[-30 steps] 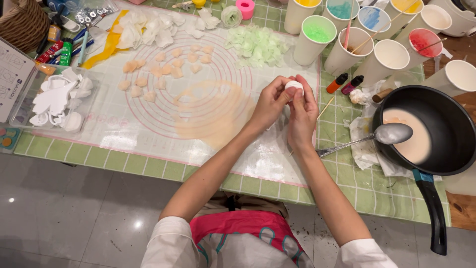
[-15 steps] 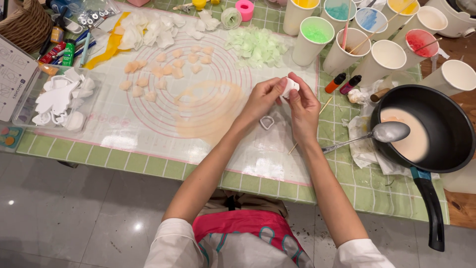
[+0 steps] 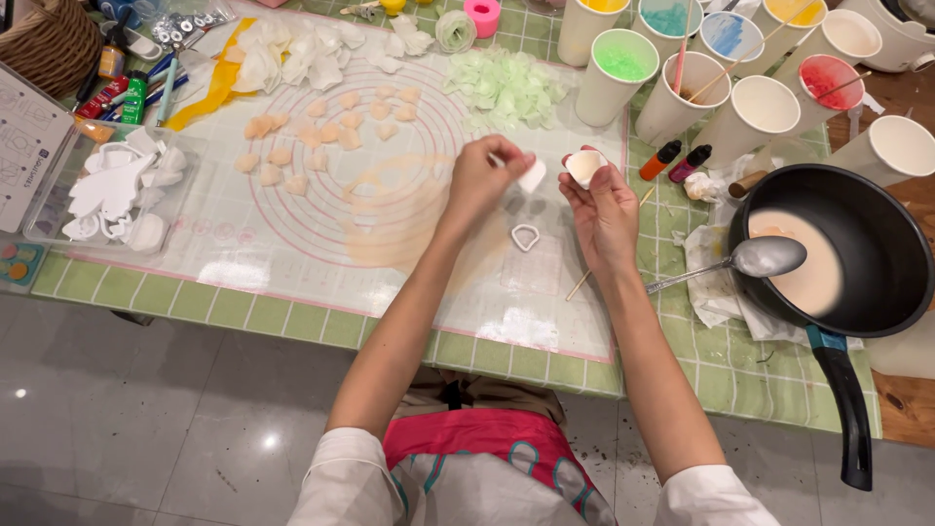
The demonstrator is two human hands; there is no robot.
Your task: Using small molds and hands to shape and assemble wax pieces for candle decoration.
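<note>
My left hand [image 3: 484, 177] is raised over the clear silicone mat [image 3: 292, 244] and pinches a small white petal-shaped piece [image 3: 532, 175]. My right hand [image 3: 604, 209] holds a small white round mould [image 3: 585, 166] with a pale piece inside it, palm up. A white teardrop-shaped cutter [image 3: 525, 237] lies on the mat between and just below both hands. A pale orange smear [image 3: 399, 219] covers the mat's middle, under my left wrist.
Peach petals [image 3: 321, 131], white petals [image 3: 292, 54] and green petals [image 3: 506, 83] lie on the mat's far side. Paper cups [image 3: 760, 107] of coloured liquid stand at the back right. A black pan [image 3: 847, 253] with a spoon [image 3: 750, 261] sits right. A tray of white cutters [image 3: 117, 190] lies left.
My hands, pressed together a second ago, have separated. The teardrop cutter now lies on the mat, the left hand has pulled a white piece away, and the right keeps the mould.
</note>
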